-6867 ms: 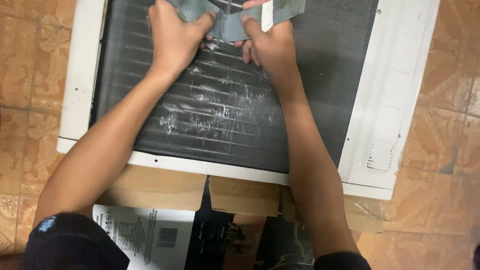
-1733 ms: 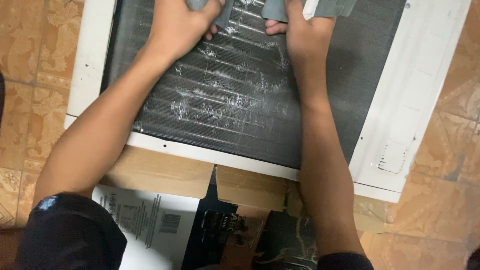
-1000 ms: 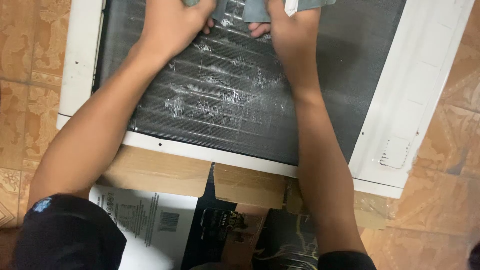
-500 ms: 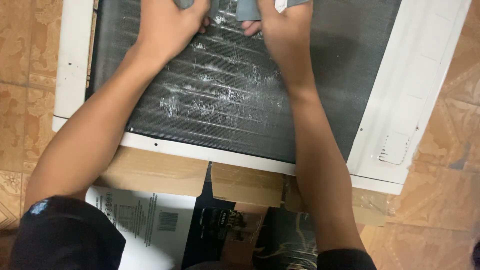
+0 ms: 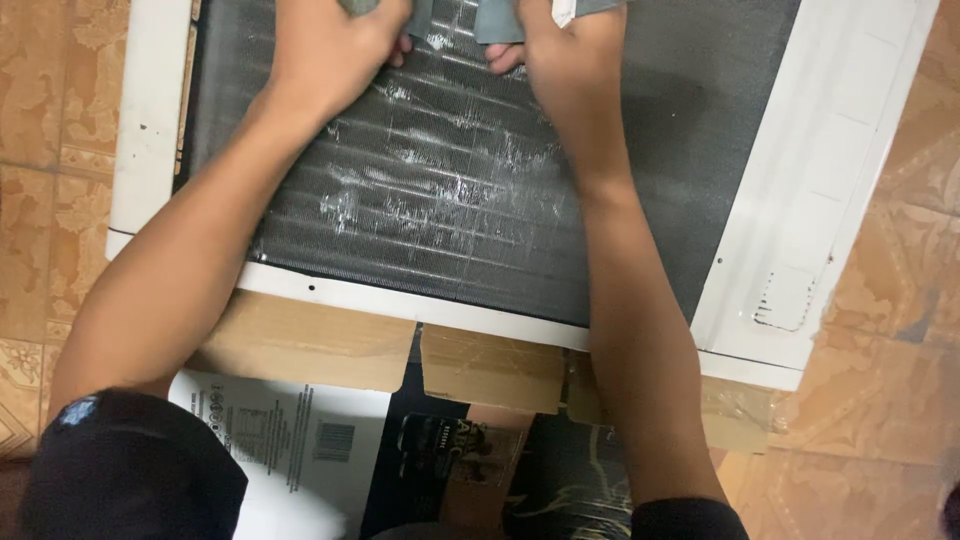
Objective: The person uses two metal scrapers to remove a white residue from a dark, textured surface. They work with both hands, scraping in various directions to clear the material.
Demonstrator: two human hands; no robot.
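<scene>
A white-framed unit [image 5: 800,200] lies flat, its dark finned coil [image 5: 440,200] facing up with bent, shiny patches near the middle. My left hand [image 5: 330,50] presses on the coil's upper left and grips a grey piece at the top edge of view. Beside it, my right hand [image 5: 570,55] holds the grey piece [image 5: 495,20], which looks like a strip of tape or thin sheet. Most of that piece is cut off by the frame's top.
Brown cardboard flaps [image 5: 490,365] stick out from under the unit's near edge. A white printed box panel [image 5: 270,440] lies below them. Orange patterned floor tiles [image 5: 50,150] surround everything.
Both hands have slid up the coil toward the top edge of view with the grey piece. The view has shifted slightly.
</scene>
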